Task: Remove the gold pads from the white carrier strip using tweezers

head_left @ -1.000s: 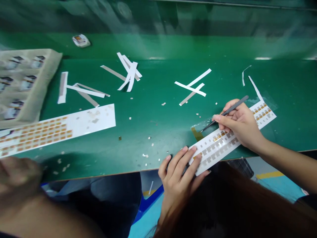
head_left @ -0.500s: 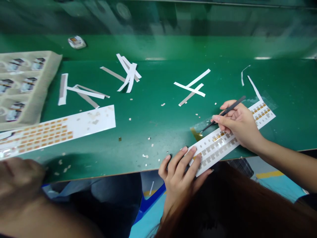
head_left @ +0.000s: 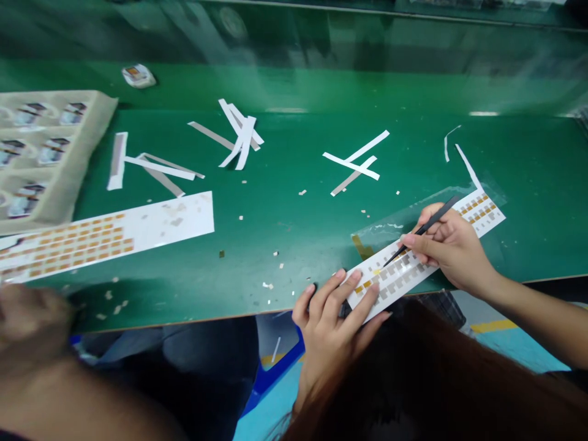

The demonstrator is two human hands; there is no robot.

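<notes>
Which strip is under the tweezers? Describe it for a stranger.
On the green workbench, find the near right edge. A white strip with gold and grey squares lies under the left hand. Unlike the strip farther left, it lies under the tweezers in the right hand.

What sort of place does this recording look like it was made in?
Probably an electronics assembly workshop: the right hand holds fine black tweezers over a white strip of small amber pieces, with a tray of small parts on a green workbench.
</notes>
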